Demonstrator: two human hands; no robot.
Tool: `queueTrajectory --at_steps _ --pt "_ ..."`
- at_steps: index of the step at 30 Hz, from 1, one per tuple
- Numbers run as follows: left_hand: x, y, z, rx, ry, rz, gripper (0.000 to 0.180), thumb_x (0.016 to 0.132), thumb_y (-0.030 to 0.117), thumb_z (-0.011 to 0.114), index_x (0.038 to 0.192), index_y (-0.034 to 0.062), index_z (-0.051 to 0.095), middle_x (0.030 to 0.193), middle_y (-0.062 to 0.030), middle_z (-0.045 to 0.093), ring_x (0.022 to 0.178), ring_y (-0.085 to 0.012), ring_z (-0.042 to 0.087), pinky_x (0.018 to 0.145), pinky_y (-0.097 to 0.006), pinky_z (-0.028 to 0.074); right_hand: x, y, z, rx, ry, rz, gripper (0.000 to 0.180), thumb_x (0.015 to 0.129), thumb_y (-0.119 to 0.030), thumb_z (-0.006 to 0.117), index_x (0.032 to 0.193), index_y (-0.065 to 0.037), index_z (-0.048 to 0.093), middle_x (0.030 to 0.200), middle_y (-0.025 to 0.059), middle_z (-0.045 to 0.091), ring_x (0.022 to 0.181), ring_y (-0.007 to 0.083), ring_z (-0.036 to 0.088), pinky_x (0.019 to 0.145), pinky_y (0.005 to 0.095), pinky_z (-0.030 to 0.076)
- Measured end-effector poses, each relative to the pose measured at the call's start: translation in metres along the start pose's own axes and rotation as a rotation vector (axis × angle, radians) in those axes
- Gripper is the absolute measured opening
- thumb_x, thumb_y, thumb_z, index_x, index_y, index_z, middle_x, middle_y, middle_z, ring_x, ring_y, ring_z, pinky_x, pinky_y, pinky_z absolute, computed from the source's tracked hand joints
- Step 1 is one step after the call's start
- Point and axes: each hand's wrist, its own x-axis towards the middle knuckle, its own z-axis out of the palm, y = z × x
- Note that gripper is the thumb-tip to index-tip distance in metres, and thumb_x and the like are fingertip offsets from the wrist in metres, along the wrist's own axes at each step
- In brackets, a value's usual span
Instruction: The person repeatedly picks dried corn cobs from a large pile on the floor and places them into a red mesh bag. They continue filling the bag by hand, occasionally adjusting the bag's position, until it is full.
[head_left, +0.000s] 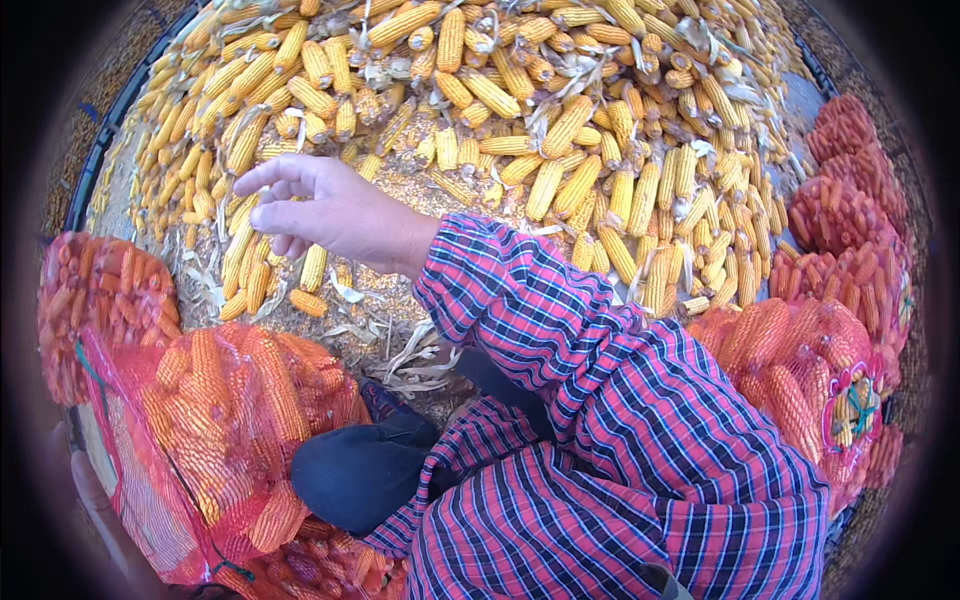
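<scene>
My right hand [335,210] reaches across to the left above the corn, its fingers apart and slightly bent, with nothing in them. Below and around it lies a big heap of yellow corn cobs [560,130], husked, with loose kernels among them. A red mesh bag [225,410] full of cobs leans by my knee, its loose mouth edge spread toward the lower left. At the dim left rim, beside that bag, part of what seems to be my left hand [98,505] shows; its grip is hidden.
Another filled red mesh bag [105,310] stands at the far left. Several more line the right side, the nearest bag [800,370] tied with green string. Dry husks [410,360] litter the ground before my dark-trousered knee [350,475].
</scene>
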Motion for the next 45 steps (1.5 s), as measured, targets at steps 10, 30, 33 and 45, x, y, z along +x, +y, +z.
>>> queueTrajectory --at_steps 10,30,33,45 --pt "0.069 0.201 0.358 -0.351 -0.949 0.278 0.031 0.089 0.030 0.066 0.105 0.0040 0.068 0.080 -0.0129 0.068 0.072 -0.0246 0.066 0.066 -0.037 0.051 -0.300 0.090 -0.255 -0.231 1.350 0.559 0.050 0.092 -0.015 0.063 0.138 -0.007 0.045 0.100 0.0069 0.056 0.077 0.0121 0.055 0.068 0.0269 0.048" --pt "-0.056 0.447 0.666 -0.161 -1.109 0.118 0.085 0.077 0.054 0.073 0.147 0.0214 0.037 0.148 -0.0441 0.006 0.133 -0.0607 0.021 0.107 -0.056 0.034 -0.342 0.115 -0.431 -1.265 1.487 0.904 0.138 0.059 -0.037 0.086 0.153 0.002 -0.008 0.131 0.0326 0.034 0.116 0.0453 0.041 0.104 0.0533 0.035" --pt "-0.051 0.443 0.669 -0.215 -1.040 0.173 0.085 0.069 0.052 0.078 0.140 0.0177 0.047 0.139 -0.0375 0.021 0.124 -0.0539 0.032 0.101 -0.054 0.038 -0.356 0.099 -0.432 -0.969 1.414 0.761 0.137 0.059 -0.034 0.086 0.153 0.004 -0.007 0.141 0.0320 0.031 0.131 0.0424 0.036 0.113 0.0464 0.030" --pt "-0.020 0.320 0.556 -1.230 -1.459 -0.438 0.084 0.076 0.032 0.081 0.140 -0.0065 0.042 0.128 -0.0186 0.039 0.123 -0.0272 0.047 0.107 -0.039 0.038 -0.322 0.068 -0.300 0.480 1.011 0.343 0.106 0.065 -0.024 0.076 0.154 -0.003 0.022 0.145 0.0168 0.044 0.133 0.0285 0.046 0.111 0.0385 0.037"
